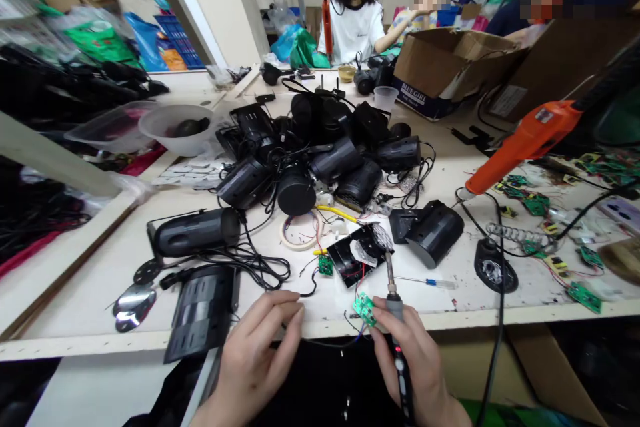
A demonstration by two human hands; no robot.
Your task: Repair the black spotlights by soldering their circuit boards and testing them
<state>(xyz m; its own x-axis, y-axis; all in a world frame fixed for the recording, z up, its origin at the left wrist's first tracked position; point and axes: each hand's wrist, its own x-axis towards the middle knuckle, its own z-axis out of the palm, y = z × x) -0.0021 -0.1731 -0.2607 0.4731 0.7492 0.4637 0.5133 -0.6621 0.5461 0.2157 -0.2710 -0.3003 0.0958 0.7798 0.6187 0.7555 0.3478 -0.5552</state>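
My right hand (413,353) is closed round a soldering iron (395,307) with a red light on its handle. Its thumb and finger also pinch a small green circuit board (364,308). The iron's tip points away from me, over an opened black lamp housing (350,260) with a clear reflector piece on it. A thin dark wire (330,345) runs from the board to my left hand (265,347), whose curled fingers appear to pinch it at the table edge. Another small green board (325,265) lies beside the housing.
Black lamp housings with cables (295,190) are heaped mid-table. A tape roll (300,230), screwdriver (430,281) and orange power screwdriver (520,147) are nearby. Circuit boards (585,297) lie right. A cardboard box (445,70) stands behind; people sit across the table.
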